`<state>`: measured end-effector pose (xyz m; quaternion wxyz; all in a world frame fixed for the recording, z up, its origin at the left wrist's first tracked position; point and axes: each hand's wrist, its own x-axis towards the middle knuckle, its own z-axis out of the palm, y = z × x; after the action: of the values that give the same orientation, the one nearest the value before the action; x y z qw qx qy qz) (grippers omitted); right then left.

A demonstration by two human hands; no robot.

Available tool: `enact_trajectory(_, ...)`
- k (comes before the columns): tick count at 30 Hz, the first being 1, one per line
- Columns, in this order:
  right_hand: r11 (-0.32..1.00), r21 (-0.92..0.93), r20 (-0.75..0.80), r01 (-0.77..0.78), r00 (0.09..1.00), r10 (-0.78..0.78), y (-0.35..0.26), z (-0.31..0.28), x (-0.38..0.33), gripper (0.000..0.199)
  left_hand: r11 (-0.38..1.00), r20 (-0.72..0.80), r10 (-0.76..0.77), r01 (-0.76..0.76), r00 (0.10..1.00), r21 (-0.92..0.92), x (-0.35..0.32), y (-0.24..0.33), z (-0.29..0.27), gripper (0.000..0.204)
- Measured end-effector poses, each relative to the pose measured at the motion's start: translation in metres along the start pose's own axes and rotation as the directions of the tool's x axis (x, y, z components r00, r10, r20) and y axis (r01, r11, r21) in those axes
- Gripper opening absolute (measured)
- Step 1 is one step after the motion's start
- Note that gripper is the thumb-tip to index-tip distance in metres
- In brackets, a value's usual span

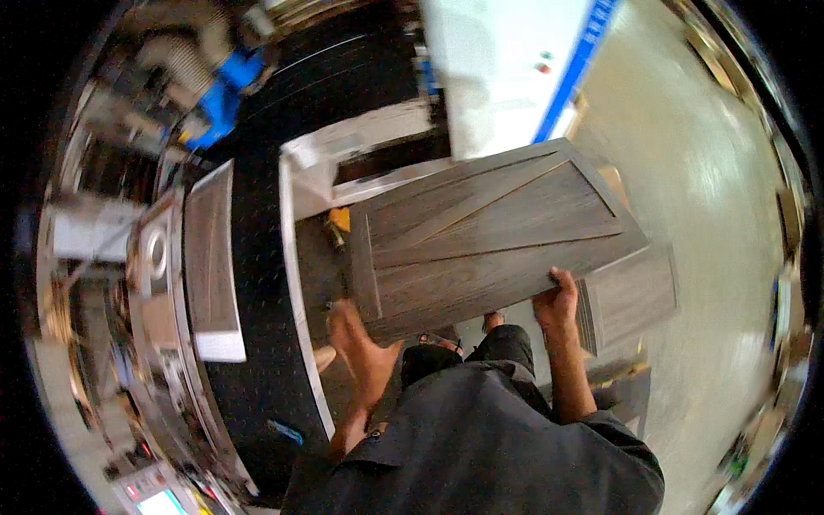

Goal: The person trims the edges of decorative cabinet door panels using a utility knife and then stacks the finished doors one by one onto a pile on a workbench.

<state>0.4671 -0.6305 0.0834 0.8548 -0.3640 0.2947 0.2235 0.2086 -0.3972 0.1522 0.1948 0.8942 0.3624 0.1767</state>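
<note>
A large grey-brown wooden panel, like a cabinet door with a raised frame and diagonal strips, lies tilted in front of me. My right hand grips its near edge toward the right, thumb on top and fingers underneath, partly hidden. At the panel's near left corner is my left hand, fingers stretched and thumb spread. It is slightly blurred, and whether it touches the panel I cannot tell.
To the left runs a black machine bed or conveyor carrying another wooden panel. More panels are stacked at the right, below the held one. A white cabinet with a blue stripe stands ahead. A control screen glows at lower left.
</note>
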Motion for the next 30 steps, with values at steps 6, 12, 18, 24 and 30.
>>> enact_trajectory(6,0.943,-0.287,0.247,-0.167,0.939,0.241,0.161,0.091,-0.104,0.010,0.054,0.252,-0.153,0.263,0.955,-0.963,-0.174,-0.173,0.071,0.072)
enact_trajectory(12,0.809,-0.514,0.441,-0.283,0.722,0.533,0.269,0.158,-0.167,0.050,-0.250,0.505,-0.313,0.444,0.804,-0.861,-0.176,-0.240,0.121,0.055)
enact_trajectory(18,0.498,-0.786,0.325,-0.366,0.440,0.837,0.361,0.213,-0.125,0.056,0.051,0.020,-0.772,0.093,0.635,-0.994,-0.128,-0.235,0.004,0.048)
enact_trajectory(24,0.086,-0.930,0.208,0.356,0.321,0.924,0.483,0.327,0.017,0.046,-0.265,0.044,-0.922,-0.542,0.386,-0.798,-0.099,-0.250,-0.084,0.054)
enact_trajectory(30,0.364,-0.168,0.740,0.916,-0.126,0.660,0.632,0.529,0.109,0.036,0.021,-0.141,-0.982,-0.676,0.123,-0.737,-0.102,-0.218,-0.059,0.042)
